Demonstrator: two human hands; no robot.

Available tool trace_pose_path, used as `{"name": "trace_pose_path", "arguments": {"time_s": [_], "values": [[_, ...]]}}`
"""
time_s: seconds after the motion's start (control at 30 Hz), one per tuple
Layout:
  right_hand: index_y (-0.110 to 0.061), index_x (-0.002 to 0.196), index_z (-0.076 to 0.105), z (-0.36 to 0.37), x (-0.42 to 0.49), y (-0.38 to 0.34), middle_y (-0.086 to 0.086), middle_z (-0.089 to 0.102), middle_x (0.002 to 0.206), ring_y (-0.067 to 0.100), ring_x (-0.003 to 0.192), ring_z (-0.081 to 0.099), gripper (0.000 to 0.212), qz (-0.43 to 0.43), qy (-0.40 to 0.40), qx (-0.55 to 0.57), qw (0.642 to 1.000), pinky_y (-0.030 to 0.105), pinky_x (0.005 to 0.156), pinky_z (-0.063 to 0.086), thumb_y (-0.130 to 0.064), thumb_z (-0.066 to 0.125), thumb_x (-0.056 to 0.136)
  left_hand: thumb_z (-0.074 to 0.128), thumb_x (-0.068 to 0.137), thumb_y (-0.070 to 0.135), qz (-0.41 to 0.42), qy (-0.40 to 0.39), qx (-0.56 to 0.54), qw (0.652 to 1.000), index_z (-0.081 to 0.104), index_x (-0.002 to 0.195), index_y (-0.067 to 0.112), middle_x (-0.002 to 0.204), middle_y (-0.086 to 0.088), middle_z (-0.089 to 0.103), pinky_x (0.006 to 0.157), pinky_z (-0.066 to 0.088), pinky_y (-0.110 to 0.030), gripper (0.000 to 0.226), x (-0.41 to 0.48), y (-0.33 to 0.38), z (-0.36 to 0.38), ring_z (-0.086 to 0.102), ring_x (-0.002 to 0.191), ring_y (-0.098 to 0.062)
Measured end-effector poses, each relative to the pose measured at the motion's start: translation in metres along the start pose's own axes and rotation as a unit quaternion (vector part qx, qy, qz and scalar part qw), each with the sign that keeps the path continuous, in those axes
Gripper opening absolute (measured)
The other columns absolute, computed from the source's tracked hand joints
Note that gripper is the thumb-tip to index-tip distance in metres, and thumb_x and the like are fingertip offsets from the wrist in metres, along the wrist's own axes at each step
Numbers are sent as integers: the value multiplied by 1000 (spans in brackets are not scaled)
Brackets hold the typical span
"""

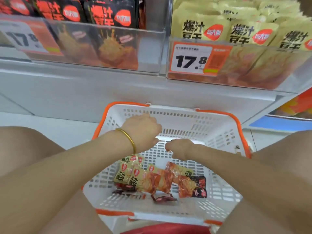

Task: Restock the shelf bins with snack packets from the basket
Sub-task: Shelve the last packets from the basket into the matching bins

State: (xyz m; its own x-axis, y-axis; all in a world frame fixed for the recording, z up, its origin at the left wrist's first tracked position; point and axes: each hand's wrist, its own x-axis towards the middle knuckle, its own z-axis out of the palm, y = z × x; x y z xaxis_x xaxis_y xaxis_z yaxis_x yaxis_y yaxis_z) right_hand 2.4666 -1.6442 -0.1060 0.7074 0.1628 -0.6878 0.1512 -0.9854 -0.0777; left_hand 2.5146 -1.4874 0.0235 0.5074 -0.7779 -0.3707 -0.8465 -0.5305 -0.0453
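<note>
The snack packets (152, 179) lie in a loose heap on the basket floor, toward its near edge: yellow ones on the left, a black one (200, 184) on the right, a few small dark ones nearest the edge. Both hands are inside the basket (168, 114), above its middle and past the heap. The left hand (143, 130), with a gold bangle (130, 141) at the wrist, has its forearm crossing the yellow packets; the right hand (180, 147) is just beside it. Their fingers point down and away, hidden, so I cannot tell whether either is open or holds anything.

This looks like the picking step: the next move calls for gripping a packet and matching it to a bin above, black bin (108, 48) left, yellow bin (244, 68) right.
</note>
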Motion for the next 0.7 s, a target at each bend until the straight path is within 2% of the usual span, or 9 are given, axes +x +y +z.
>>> {"name": "trace_pose_path", "arguments": {"time_s": [0.13,0.2,0.27,0.37,0.5,0.57,0.6,0.63,0.7], "values": [[-21,147,27,67,32,21,10,44,140,27,113,54,61,52,-35,66,996,38,89,51,0,48,93,41,99,35,-8,-13,14,1000,51,123,17,120,-7,51,95,44,-43,32,5,-3,2,45,117,-27],[-29,150,14,95,39,23,12,33,147,29,116,52,74,73,-53,90,992,38,88,50,2,47,91,41,99,34,-11,-13,20,1000,50,123,17,120,-7,51,96,43,-43,31,7,-4,4,44,118,-28],[-35,150,6,116,44,18,13,28,149,32,115,51,82,80,-60,63,993,40,85,49,1,48,90,40,99,32,-14,-12,21,1000,50,123,16,120,-8,50,95,43,-42,30,9,-6,5,44,117,-28],[-36,148,10,132,53,6,15,28,146,35,116,48,76,58,-35,-18,997,43,88,48,-5,49,91,40,99,30,-17,-11,16,1000,50,121,16,118,-7,51,92,44,-40,28,12,-8,8,44,114,-26],[-21,143,26,134,59,0,15,21,149,37,128,36,64,46,-41,-56,997,46,98,41,-3,54,87,41,98,25,-18,-27,16,999,50,122,15,119,-7,51,93,44,-39,27,14,-6,17,45,115,-26],[-15,128,42,125,58,3,13,38,135,33,120,44,43,48,-61,-5,997,42,93,42,-3,51,88,41,98,25,-16,-34,15,999,51,122,16,120,-7,52,93,44,-38,27,16,-5,20,45,115,-25],[-16,110,50,116,56,6,9,49,120,29,111,50,23,53,-61,40,996,39,89,44,-6,50,89,41,98,25,-16,-37,15,999,51,122,15,120,-7,52,93,43,-38,28,17,-4,20,45,115,-25],[-19,92,49,109,55,11,5,54,104,25,102,52,10,54,-53,74,994,35,81,45,-10,52,89,41,99,25,-16,-39,14,999,51,122,15,121,-7,52,92,41,-38,28,18,-4,20,45,115,-25],[-22,76,40,85,52,22,2,52,93,20,88,50,23,68,-28,122,990,28,63,39,-9,57,84,40,99,28,-14,-47,2,999,51,122,15,121,-7,52,91,41,-37,29,21,-2,20,45,116,-26]]}}
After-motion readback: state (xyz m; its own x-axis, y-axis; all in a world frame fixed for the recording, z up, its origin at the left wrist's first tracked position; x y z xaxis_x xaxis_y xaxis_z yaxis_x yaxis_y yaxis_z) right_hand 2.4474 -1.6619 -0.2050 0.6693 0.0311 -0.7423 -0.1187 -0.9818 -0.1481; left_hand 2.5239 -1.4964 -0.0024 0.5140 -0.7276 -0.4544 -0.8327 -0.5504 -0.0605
